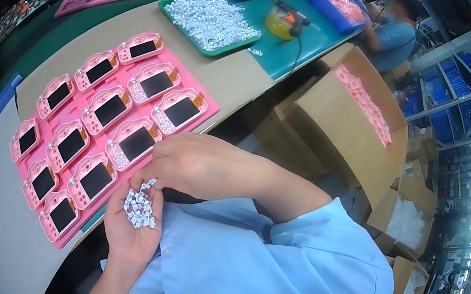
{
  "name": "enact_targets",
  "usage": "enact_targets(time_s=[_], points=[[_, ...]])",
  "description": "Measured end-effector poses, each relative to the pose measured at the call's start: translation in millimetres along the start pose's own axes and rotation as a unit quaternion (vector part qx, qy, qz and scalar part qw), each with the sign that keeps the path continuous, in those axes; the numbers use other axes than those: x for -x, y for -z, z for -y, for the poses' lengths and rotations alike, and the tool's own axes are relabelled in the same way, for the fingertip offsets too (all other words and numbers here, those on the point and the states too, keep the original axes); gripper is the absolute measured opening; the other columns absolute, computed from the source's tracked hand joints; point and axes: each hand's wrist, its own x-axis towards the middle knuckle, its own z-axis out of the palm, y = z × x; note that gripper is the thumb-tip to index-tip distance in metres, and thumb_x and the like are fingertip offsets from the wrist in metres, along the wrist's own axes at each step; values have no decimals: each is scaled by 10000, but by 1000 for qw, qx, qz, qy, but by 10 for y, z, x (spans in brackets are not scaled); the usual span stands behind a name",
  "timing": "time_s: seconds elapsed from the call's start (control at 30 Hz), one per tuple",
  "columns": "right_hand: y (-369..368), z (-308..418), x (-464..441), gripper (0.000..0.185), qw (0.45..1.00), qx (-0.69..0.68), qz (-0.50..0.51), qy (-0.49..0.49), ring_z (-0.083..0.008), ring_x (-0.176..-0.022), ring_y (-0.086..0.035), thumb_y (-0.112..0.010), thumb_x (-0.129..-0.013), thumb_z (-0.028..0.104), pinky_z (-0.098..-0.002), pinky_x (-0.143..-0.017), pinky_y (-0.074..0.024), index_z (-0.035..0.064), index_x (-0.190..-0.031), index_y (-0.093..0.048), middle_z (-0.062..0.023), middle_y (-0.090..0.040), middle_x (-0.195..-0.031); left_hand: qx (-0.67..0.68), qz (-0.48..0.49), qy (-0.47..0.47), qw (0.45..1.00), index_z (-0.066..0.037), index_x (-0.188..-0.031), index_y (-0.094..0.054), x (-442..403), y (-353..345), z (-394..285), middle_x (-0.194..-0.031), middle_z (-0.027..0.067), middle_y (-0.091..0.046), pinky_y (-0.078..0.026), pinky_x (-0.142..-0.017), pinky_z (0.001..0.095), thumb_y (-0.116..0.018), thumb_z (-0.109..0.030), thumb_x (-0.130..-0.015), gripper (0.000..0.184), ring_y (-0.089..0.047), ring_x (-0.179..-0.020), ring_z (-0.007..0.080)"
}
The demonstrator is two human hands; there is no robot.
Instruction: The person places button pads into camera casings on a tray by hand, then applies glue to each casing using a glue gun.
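My left hand [129, 241] is turned palm up and cupped around a small heap of white plastic pieces [140, 211]. Above it, my right hand [183, 163] bends downward close to the left fingertips, knuckles up. Its fingers are curled and mostly hidden, so what they pinch cannot be made out. Beside both hands lies a pink foam tray [207, 110] with rows of pink handheld game console shells [129, 140], each with a dark screen. White buttons show on some of the shells nearest my right hand.
Beyond the foam tray stands a green tray [205, 50] of white pieces. Farther back are a yellow round object [280, 23] with a corded tool, and a blue bin [332, 6] of pink parts. A cardboard box [343, 134] stands right of the table. A co-worker [394, 33] sits behind.
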Motion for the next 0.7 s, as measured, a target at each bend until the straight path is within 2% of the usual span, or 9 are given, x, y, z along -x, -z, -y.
enact_targets(time_s=[0.17, 0.2, 0.23, 0.27, 0.3, 0.37, 0.53, 0.63, 0.7], points=[[-42, -81, -7, 207, 994, 29, -73, 73, -283, -835, -580, -627, -781, 109, -359, -723, -484, 29, -972, -642, -110, -592, -884, 41, 60, 29, 997, 30, -995, -559, 12, 13, 12, -1012, 159, -617, -533, -857, 372, -481, -169, -926, 225, -622, -957, 265], [-92, -58, -44, 181, 990, 26, -108, 84, -280, -815, -562, -621, -736, 83, -375, -716, -480, 23, -906, -640, -106, -575, -810, 68, 61, 34, 995, 40, -1020, -556, -11, 75, 6, -1015, 172, -614, -527, -861, 380, -483, -171, -926, 243, -619, -958, 280], [-103, -20, -73, 193, 991, -60, -111, 50, -284, -812, -569, -636, -745, 75, -377, -705, -481, 27, -932, -643, -115, -596, -817, 76, 91, 48, 992, 45, -1032, -554, 5, 87, -4, -1010, 176, -612, -525, -857, 381, -492, -167, -922, 247, -616, -954, 286], [-138, -36, -88, 203, 992, -49, -114, 35, -280, -771, -584, -656, -756, 81, -368, -685, -486, 27, -951, -646, -118, -608, -812, 67, 78, 46, 994, 45, -1026, -558, 17, 121, -12, -1009, 174, -612, -527, -843, 380, -507, -162, -914, 240, -614, -954, 287], [-157, -40, -125, 221, 989, -49, -135, 27, -271, -718, -594, -678, -746, 78, -353, -653, -486, 25, -958, -649, -116, -610, -791, 81, 108, 56, 989, 38, -1027, -561, -22, 170, -3, -1016, 168, -613, -524, -835, 378, -511, -184, -914, 254, -615, -954, 285], [-209, -57, -162, 226, 984, -51, -171, -24, -249, -703, -596, -677, -755, 54, -333, -625, -474, 24, -977, -653, -114, -616, -778, 8, 94, 24, 995, 24, -1110, -543, -28, 171, 8, -1025, 148, -607, -509, -852, 359, -522, -219, -913, 313, -600, -996, 277], [-246, -25, -435, 188, 983, 23, -181, 0, -234, -698, -598, -673, -768, 46, -309, -625, -471, 2, -950, -656, -114, -622, -791, 8, 56, 27, 998, -9, -1117, -565, 55, 169, 0, -1049, 147, -604, -487, -911, 376, -479, -219, -930, 295, -590, -1028, 291], [-252, 53, -555, 159, 988, 6, -152, -34, -237, -726, -602, -647, -794, 39, -314, -642, -475, 1, -948, -658, -116, -620, -788, 15, 79, 20, 997, -8, -1115, -566, 80, 228, -20, -1059, 145, -603, -482, -920, 385, -480, -215, -927, 293, -592, -1026, 287], [-252, 20, -615, 148, 984, 18, -171, -50, -237, -726, -605, -643, -803, 48, -320, -646, -478, 1, -943, -659, -115, -625, -791, 11, 61, 13, 998, -5, -1109, -567, 120, 224, -32, -1060, 143, -603, -480, -921, 384, -479, -217, -928, 292, -593, -1024, 285]])
